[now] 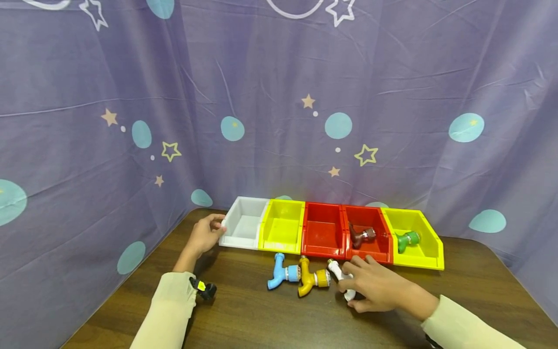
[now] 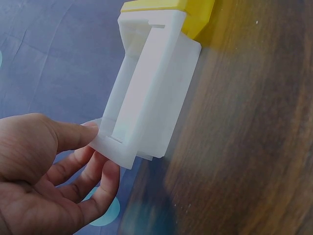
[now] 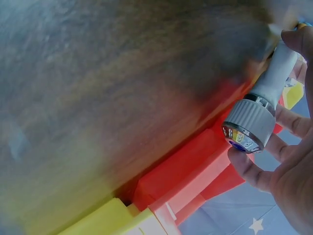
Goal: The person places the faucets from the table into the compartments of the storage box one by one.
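Observation:
My left hand [image 1: 206, 236] pinches the rim of the white bin [image 1: 242, 241] at the left end of the row, thumb over the edge and fingers beneath, as the left wrist view shows. Over at the right, my right hand [image 1: 370, 285] holds a white tap [image 3: 278, 73], its fingers around the body and near the ribbed knob. To the left of that tap, a yellow tap [image 1: 307, 277] and a light blue tap [image 1: 278, 274] lie on the table. A maroon tap [image 1: 357, 236] lies in a red bin [image 1: 383, 254], and a green tap [image 1: 402, 242] in the right-hand yellow bin [image 1: 429, 259].
Joined to the white bin are another yellow bin [image 1: 281, 235] and another red bin [image 1: 323, 237], with nothing in them. The bins stand along the back of the brown wooden table [image 1: 253, 320]. A purple patterned curtain [image 1: 279, 155] hangs right behind and at the left.

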A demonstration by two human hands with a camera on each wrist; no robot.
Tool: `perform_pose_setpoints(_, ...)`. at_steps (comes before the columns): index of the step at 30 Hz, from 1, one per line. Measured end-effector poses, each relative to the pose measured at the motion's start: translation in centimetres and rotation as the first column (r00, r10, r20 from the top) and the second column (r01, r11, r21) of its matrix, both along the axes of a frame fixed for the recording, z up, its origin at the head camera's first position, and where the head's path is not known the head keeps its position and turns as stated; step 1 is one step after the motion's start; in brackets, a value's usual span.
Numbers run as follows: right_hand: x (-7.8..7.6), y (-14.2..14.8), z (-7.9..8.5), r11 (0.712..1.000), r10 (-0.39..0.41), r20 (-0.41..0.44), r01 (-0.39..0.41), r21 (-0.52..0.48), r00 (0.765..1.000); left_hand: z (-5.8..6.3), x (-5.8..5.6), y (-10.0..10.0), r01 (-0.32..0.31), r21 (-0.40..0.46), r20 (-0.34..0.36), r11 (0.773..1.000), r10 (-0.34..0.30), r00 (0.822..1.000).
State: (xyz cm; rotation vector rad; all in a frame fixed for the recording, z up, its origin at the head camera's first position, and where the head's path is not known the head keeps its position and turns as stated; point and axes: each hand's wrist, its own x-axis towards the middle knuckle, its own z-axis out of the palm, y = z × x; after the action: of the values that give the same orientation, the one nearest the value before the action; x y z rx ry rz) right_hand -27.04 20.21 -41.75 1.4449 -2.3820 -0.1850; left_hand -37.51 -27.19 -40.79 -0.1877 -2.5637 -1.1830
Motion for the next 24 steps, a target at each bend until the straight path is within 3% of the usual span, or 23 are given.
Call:
perform_pose_setpoints(12, 0.1, 0.3, 2.2, 1.000, -0.015, -0.040, 0.014, -0.016, 0.999, 0.0, 0.0, -0.1, 0.002, 0.003, 0.010, 1.000, -0.002, 1.000)
perform_pose_setpoints(24, -1.2, 0.0, 4.5, 0.996, -0.058, -0.062, 0.053, -0.075, 0.996, -0.1, -0.2, -0.1, -0.003, -0.005, -0.001, 1.000, 0.003, 1.000)
